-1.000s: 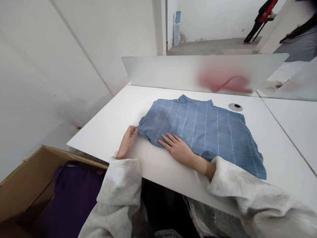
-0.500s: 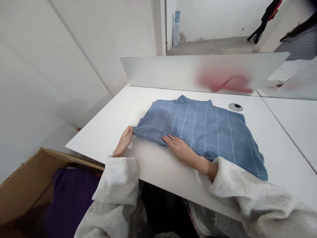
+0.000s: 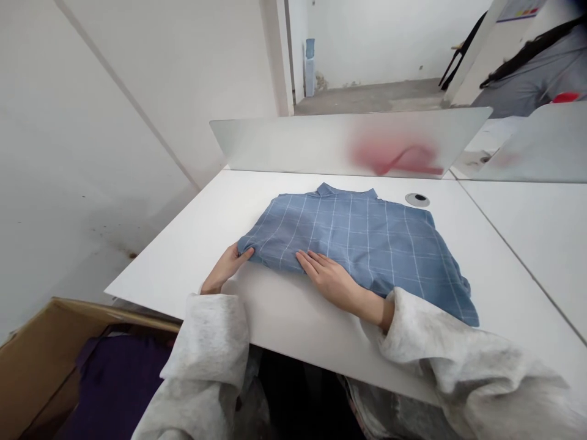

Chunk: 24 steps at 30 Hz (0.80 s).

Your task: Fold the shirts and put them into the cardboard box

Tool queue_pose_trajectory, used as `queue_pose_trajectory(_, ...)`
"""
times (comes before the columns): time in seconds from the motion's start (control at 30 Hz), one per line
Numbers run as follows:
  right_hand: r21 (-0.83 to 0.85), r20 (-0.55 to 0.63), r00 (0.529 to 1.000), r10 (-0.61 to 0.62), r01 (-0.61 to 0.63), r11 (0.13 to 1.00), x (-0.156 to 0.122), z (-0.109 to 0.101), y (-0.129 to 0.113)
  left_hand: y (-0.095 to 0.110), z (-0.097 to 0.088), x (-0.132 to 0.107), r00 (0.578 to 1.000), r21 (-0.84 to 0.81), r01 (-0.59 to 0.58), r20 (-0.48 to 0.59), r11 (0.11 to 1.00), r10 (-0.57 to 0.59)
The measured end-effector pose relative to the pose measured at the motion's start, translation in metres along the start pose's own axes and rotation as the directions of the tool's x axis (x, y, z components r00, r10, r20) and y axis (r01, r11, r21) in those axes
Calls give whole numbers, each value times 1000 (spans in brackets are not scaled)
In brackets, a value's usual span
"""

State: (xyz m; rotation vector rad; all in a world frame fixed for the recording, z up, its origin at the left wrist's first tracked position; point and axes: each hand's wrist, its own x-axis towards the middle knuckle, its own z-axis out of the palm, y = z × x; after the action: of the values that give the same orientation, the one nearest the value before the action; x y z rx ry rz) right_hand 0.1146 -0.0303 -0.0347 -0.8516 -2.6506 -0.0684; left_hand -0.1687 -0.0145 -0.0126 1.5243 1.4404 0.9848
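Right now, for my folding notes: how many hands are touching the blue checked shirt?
2. The left hand holds the left end of the blue checked shirt; the right hand lies flat on its near edge.

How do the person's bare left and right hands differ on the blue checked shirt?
The left hand pinches the corner of the shirt; the right hand lies flat and spread on the cloth. The left sits mostly over the white table; the right rests on the shirt. Both come from baggy pale grey sleeves.
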Motion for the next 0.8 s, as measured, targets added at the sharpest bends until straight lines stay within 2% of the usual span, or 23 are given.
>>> queue_pose_trajectory(0.07,-24,1,1000,-7,7,1000,-1,0,-1,1,-2,4,1000,-6,-7,-30,1000,7)
queue_pose_trajectory(0.23,-43,61,998,-26,29,999,-4,12,-5,-10,-16,0,999,43,52,9,998,-52)
queue_pose_trajectory(0.33,-21,77,996,-36,38,999,-7,18,-6,-22,-24,-7,988,221,76,-146,972,-44)
queue_pose_trajectory(0.43,-3,43,998,-47,47,999,-11,23,-7,-24,-24,-12,952,326,120,-307,938,-15)
queue_pose_trajectory(0.5,-9,28,998,-56,56,998,-12,25,-8,-15,-15,-16,897,410,113,-434,905,85)
queue_pose_trajectory(0.53,-14,26,998,-62,62,998,-13,26,-8,-9,-7,-19,866,474,92,-473,876,165)
queue_pose_trajectory(0.57,-17,26,997,-66,67,998,-13,27,-9,-2,3,-21,852,539,54,-464,841,242)
queue_pose_trajectory(0.6,-20,29,997,-70,70,997,-13,27,-9,5,16,-23,866,597,-6,-398,802,303)
queue_pose_trajectory(0.63,-22,32,997,-70,71,997,-13,27,-9,10,31,-24,901,637,-87,-277,766,333)
queue_pose_trajectory(0.67,-23,37,997,-67,68,997,-13,27,-9,13,46,-26,937,651,-173,-121,739,327)
queue_pose_trajectory(0.7,-25,42,997,-63,64,998,-13,26,-9,14,60,-26,953,658,-246,33,712,300)
queue_pose_trajectory(0.73,-25,49,997,-58,60,998,-13,26,-9,13,71,-26,953,670,-297,156,681,261)
queue_pose_trajectory(0.77,-24,57,997,-54,56,998,-13,25,-9,10,79,-26,948,696,-318,232,644,217)
queue_pose_trajectory(0.8,-22,67,996,-52,54,998,-12,24,-9,5,84,-25,951,736,-309,261,603,169)
